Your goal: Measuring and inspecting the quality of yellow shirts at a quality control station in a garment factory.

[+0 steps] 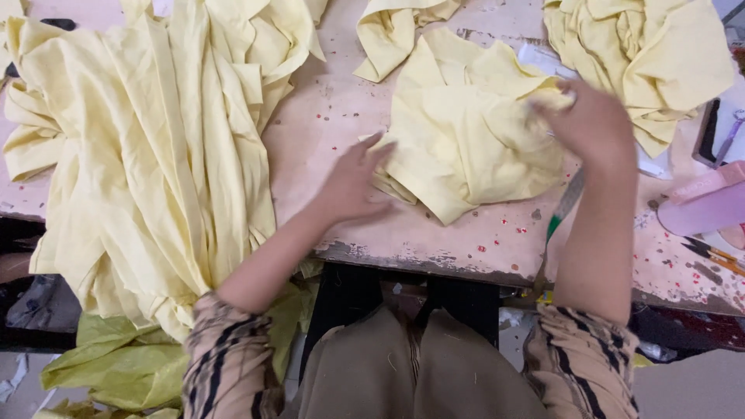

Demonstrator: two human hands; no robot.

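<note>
1. Four lots of pale yellow cloth lie on the desk (466, 240): a big heap (155, 155) at the left that spills over the near edge, a small scrap (392, 31) at the top centre, a pile (644, 54) at the top right, and one loose piece (466, 132) in the middle.
2. Two hands are at work. The left hand (353, 182) lies flat with its fingers spread, and its fingertips touch the left edge of the piece. The right hand (590, 124) is blurred at the right edge of the piece; I cannot tell whether it is closed on the cloth.
3. The piece is crumpled, with soft folds and several pointed corners; one corner points toward the near edge of the desk.
4. Its long axis runs roughly left to right, between the two hands.
5. The piece sits in the middle of the desk, near the front edge, well apart from the heap.
6. A pink bottle (702, 206) lies on its side at the right edge.
7. Small red bits (660, 256) dot the worn desk at the front right.
</note>
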